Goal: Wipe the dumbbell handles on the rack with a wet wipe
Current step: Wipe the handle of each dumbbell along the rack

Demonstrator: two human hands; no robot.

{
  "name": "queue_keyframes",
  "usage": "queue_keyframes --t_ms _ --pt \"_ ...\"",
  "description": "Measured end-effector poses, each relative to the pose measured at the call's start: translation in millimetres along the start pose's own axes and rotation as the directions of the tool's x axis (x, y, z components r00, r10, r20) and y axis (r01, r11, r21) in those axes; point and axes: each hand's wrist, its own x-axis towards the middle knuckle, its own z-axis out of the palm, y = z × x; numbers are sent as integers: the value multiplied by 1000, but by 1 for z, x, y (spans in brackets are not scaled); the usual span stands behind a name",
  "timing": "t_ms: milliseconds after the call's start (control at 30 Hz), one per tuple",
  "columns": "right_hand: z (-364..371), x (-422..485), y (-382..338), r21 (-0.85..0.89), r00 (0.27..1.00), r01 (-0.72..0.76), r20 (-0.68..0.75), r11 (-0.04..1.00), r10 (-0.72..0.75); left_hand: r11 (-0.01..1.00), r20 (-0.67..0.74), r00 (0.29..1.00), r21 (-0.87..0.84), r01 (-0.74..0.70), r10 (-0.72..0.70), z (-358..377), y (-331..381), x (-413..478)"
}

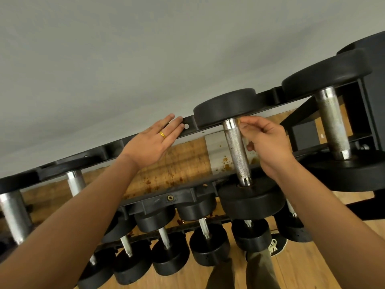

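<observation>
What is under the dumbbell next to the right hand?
Under the dumbbell by the right hand: a lower row of smaller dumbbells and wooden floor. The forearms cover part of that row.

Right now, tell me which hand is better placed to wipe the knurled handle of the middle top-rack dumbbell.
Right. The right hand is curled beside the knurled handle, fingertips at its upper end. The left hand lies flat on the rack rail, off to the side. No wipe shows plainly.

left hand (pixel 154 140) flat on rack (pixel 189 132) | right hand (pixel 268 142) curled beside handle (pixel 236 147)
</observation>
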Motion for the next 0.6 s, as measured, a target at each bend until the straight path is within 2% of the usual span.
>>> queue_keyframes --t_ms 133,200,367,600 --pt "-9 -3 4 0 996 27 88 1000 -27 1000 -12 1000 -6 5 -5 -2 1 1" --pt "-8 -1 3 -15 996 61 63 998 -60 1000 -11 1000 -7 5 -5 -1 1 0" --pt "1 6 1 125 1000 20 -6 992 -20 1000 -25 1000 0 4 -4 -4 1 0" --pt "-20 -9 8 -95 987 54 156 994 -39 1000 -62 998 24 -1 3 -2 0 0"
